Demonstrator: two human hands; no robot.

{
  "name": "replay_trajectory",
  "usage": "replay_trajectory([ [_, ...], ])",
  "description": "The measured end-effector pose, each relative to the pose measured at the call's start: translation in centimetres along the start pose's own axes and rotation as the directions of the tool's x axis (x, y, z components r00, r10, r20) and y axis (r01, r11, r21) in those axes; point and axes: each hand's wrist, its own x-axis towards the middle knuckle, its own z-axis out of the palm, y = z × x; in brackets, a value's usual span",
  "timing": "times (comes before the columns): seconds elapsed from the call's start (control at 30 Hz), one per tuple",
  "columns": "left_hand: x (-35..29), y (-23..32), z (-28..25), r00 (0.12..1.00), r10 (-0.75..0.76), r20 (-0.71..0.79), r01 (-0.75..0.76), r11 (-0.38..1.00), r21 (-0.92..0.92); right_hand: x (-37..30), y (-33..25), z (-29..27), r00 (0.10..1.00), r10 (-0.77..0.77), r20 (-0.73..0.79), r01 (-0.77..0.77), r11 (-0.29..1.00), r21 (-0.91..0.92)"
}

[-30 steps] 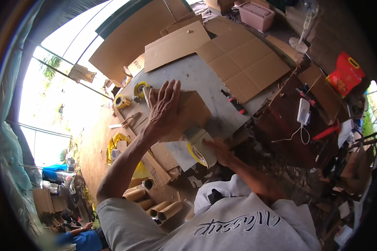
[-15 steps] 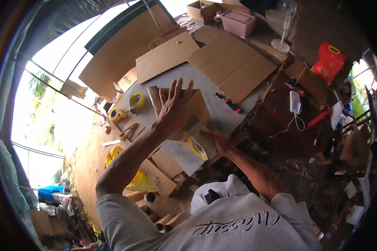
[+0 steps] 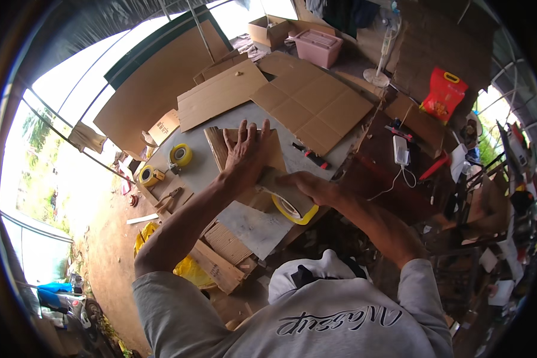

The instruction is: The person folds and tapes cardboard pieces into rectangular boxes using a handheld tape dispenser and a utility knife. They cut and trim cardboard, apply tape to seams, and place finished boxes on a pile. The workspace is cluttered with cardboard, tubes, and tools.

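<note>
My left hand (image 3: 244,156) lies on a small brown cardboard box (image 3: 274,150), its fingers stretched out and spread over the top. Close beside that wrist, my right hand (image 3: 314,186) is wrapped round a wide roll of packing tape (image 3: 306,216) with a yellow rim. The roll is tilted against the near side of the box, and a dull strip by the fingers looks like tape. Part of the box is hidden under my left hand and forearm. Both rest over a grey tabletop (image 3: 250,224).
Flat cardboard sheets (image 3: 316,107) cover the table's far side. A black-and-red cutter (image 3: 310,156) lies to the right. On the left are a yellow tape roll (image 3: 181,155), another roll (image 3: 151,175) and pliers (image 3: 170,198). A pink bin (image 3: 318,49) stands at the back.
My right hand has pushed forward with the tape roll, closer to my left wrist. My left hand stays spread on the box. The whole view has shifted slightly.
</note>
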Motion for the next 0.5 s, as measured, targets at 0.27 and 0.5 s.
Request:
replay_trajectory([
  [0.27,0.8,0.3,1.5,0.996,-0.018,-0.087,0.025,0.996,0.086,2.3,7.6,-0.1,0.672,-0.527,0.52,0.741,0.463,-0.487],
  [0.5,3.4,-0.9,1.0,0.998,0.013,-0.056,-0.019,0.994,-0.105,-5.1,8.6,0.3,0.928,-0.359,0.101,0.362,0.806,-0.468],
])
